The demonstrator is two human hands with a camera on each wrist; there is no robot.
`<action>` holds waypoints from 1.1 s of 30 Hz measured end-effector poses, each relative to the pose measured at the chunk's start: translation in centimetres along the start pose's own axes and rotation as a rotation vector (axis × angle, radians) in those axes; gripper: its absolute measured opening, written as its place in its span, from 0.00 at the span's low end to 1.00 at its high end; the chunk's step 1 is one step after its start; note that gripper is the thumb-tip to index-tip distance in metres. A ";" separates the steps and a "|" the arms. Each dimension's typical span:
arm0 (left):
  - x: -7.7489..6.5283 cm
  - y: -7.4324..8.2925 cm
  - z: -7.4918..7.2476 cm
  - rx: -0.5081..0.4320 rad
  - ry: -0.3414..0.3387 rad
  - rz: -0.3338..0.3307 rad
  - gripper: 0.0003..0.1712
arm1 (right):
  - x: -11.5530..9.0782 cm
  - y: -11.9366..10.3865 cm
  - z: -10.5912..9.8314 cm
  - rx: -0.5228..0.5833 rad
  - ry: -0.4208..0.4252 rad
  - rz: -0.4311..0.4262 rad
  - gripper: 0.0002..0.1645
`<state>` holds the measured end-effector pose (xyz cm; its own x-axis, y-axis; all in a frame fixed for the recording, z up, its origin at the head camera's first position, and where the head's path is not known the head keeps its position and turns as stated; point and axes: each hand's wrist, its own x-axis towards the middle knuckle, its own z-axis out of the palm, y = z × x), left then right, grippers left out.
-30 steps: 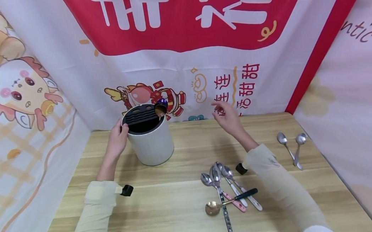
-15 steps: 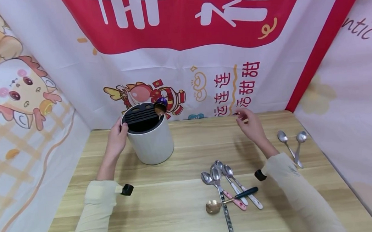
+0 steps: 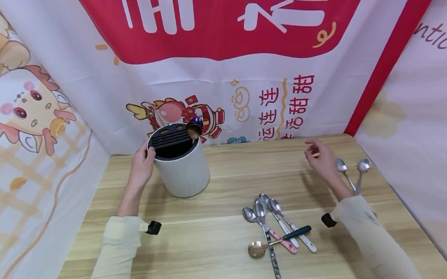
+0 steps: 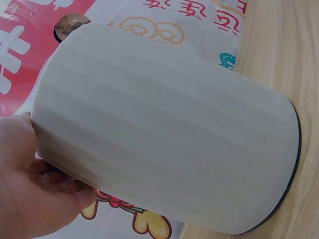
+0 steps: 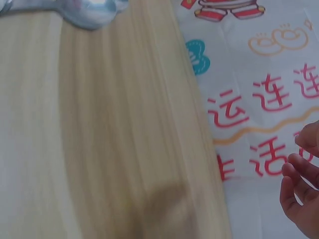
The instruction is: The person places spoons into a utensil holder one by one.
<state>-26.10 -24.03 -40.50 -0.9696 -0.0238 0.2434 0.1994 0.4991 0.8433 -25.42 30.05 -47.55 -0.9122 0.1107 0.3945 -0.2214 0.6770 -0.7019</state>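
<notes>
My left hand (image 3: 142,166) grips the rim of a white round utensil holder (image 3: 183,176), thumb over the edge and fingers along the outside. In the left wrist view its pale ribbed wall (image 4: 164,124) fills most of the frame. The holder has a black slotted insert (image 3: 169,137), and one dark, shiny spoon (image 3: 195,128) stands in it, bowl up. Over the right part of the table, my right hand (image 3: 322,161) holds nothing, its fingers loosely curled. Two steel spoons (image 3: 363,166) lie crossed just beyond it, partly hidden by the arm.
Several spoons lie in a pile at the table's middle right, among them a gold spoon with a dark handle (image 3: 257,249) and a spoon with a pink handle (image 3: 289,245). A printed cloth (image 3: 221,101) hangs along the table's back edge.
My right hand has moved right and lower in view, from the cloth's lettering toward the two crossed spoons. The left hand and the holder have stayed in place.
</notes>
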 end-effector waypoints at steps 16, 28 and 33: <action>0.1 -0.1 -0.1 0.021 0.010 0.005 0.26 | -3.2 4.8 -3.7 -0.051 0.076 0.089 0.18; 0.1 -0.3 0.0 0.011 0.008 0.004 0.26 | -3.9 7.9 -7.2 -0.194 0.096 0.257 0.19; 0.2 -0.3 0.0 0.008 0.005 0.004 0.27 | -4.2 8.7 -8.5 -0.254 0.045 0.344 0.20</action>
<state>-26.35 -24.13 -40.72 -0.9681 -0.0256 0.2493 0.2024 0.5065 0.8382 -20.61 41.66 -50.27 -0.9008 0.3893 0.1925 0.1902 0.7522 -0.6309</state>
